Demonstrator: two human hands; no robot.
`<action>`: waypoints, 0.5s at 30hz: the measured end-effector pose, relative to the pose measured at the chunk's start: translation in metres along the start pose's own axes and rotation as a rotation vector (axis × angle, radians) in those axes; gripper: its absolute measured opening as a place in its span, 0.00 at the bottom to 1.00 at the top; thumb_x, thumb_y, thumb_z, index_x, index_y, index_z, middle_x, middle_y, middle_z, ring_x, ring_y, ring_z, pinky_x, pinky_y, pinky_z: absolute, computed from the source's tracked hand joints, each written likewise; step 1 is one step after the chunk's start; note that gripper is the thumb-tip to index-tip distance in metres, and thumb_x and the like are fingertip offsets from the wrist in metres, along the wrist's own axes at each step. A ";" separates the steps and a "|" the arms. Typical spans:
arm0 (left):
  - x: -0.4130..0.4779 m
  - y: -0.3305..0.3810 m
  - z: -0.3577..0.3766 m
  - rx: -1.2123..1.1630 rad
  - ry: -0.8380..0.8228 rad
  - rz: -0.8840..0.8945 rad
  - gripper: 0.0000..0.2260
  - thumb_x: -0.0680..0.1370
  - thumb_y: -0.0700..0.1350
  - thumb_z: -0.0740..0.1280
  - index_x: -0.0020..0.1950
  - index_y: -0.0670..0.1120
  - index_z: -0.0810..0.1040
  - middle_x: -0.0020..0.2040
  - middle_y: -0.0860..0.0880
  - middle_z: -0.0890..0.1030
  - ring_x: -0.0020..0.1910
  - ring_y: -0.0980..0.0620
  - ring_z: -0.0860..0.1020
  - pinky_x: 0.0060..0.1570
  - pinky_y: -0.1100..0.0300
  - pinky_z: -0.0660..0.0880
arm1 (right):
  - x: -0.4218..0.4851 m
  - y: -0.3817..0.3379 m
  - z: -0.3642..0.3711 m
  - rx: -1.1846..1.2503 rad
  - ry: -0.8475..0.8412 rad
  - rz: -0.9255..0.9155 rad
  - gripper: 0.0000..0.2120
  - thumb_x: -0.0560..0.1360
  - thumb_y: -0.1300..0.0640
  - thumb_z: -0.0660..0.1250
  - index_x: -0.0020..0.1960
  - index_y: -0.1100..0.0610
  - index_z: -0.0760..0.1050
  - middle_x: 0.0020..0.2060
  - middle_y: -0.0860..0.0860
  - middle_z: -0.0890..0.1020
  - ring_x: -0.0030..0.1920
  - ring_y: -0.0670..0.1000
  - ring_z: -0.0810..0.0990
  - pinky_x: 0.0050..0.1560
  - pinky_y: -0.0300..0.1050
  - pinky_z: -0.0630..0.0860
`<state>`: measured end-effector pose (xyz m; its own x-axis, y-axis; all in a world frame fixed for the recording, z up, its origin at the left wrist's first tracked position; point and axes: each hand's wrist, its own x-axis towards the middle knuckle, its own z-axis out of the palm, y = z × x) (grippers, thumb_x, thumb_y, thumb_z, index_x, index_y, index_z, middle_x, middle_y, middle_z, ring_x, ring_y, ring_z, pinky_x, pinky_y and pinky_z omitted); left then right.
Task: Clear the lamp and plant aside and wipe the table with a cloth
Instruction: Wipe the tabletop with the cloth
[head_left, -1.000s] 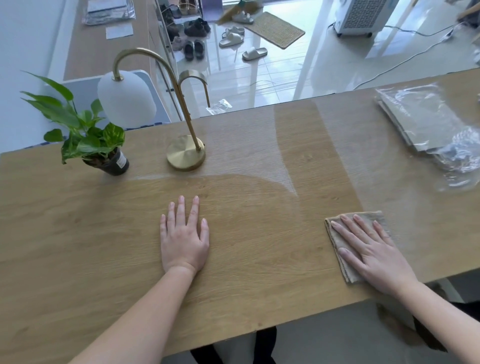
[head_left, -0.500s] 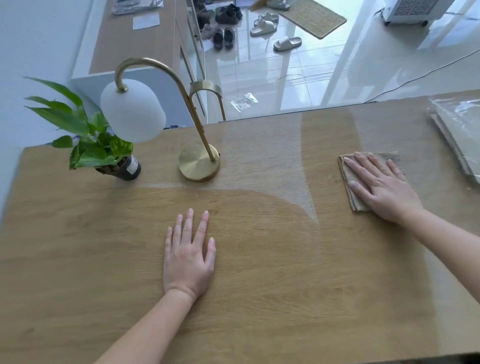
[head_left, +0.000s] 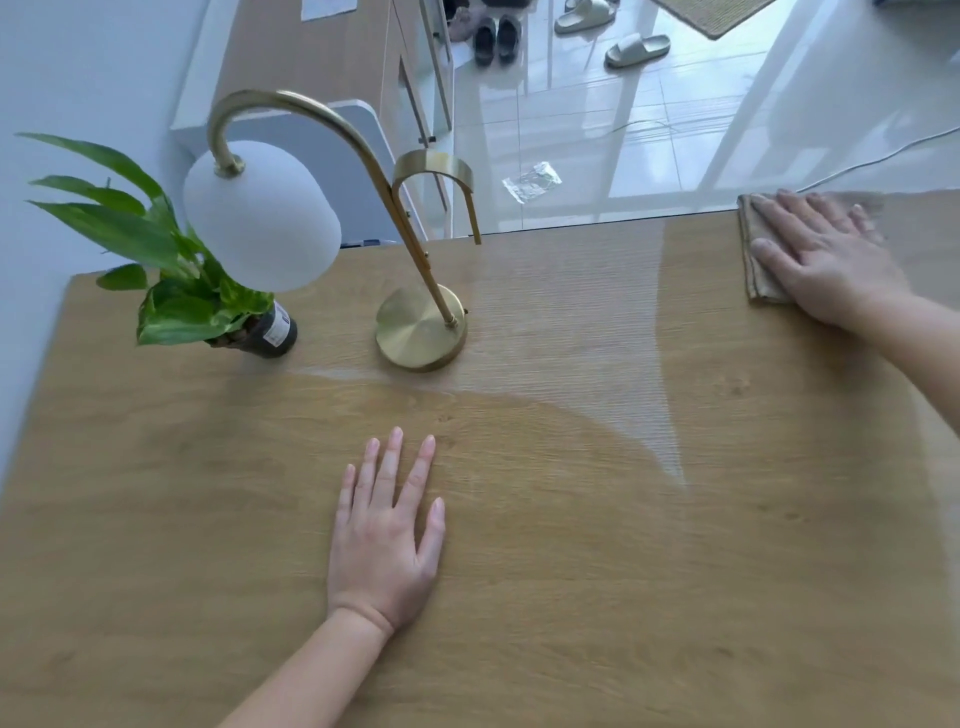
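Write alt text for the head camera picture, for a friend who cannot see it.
A person's right hand presses a folded tan cloth flat on the far right of a wooden table, while the left hand rests flat, palm down, nearer the middle. A brass lamp with a white shade and a potted plant stand at the far left.

The place looks like a home: slippers (head_left: 636, 49) and shoes (head_left: 496, 34) lie loose on a glossy tiled floor (head_left: 675, 130) near a woven doormat (head_left: 719, 18), and the wooden table (head_left: 571, 571) bears a brass lamp (head_left: 421, 330) and a small potted plant (head_left: 171, 260).
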<state>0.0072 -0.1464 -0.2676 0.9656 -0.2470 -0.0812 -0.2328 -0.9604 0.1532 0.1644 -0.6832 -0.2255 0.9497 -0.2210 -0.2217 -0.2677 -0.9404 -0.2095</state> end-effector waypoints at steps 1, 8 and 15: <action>0.000 0.000 0.000 -0.008 0.003 0.001 0.30 0.85 0.59 0.54 0.87 0.60 0.53 0.88 0.50 0.54 0.87 0.48 0.49 0.85 0.43 0.51 | -0.001 0.000 0.001 0.000 -0.002 0.000 0.35 0.80 0.27 0.41 0.85 0.34 0.46 0.86 0.39 0.50 0.86 0.47 0.47 0.85 0.55 0.39; -0.001 0.000 -0.002 -0.013 0.004 -0.004 0.29 0.86 0.60 0.53 0.87 0.61 0.53 0.88 0.51 0.53 0.87 0.49 0.48 0.85 0.45 0.48 | -0.041 -0.015 0.018 0.001 -0.003 0.051 0.35 0.81 0.28 0.39 0.86 0.36 0.45 0.86 0.40 0.47 0.86 0.48 0.45 0.84 0.54 0.38; -0.004 0.002 -0.007 -0.046 0.013 -0.005 0.29 0.85 0.61 0.51 0.87 0.61 0.54 0.88 0.51 0.55 0.87 0.48 0.50 0.85 0.46 0.47 | -0.151 -0.037 0.053 -0.023 -0.012 0.054 0.34 0.81 0.28 0.38 0.85 0.34 0.43 0.85 0.39 0.45 0.86 0.46 0.43 0.85 0.56 0.39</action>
<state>0.0037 -0.1462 -0.2604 0.9682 -0.2401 -0.0698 -0.2225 -0.9547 0.1977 0.0218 -0.6012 -0.2349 0.9319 -0.2685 -0.2437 -0.3146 -0.9329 -0.1753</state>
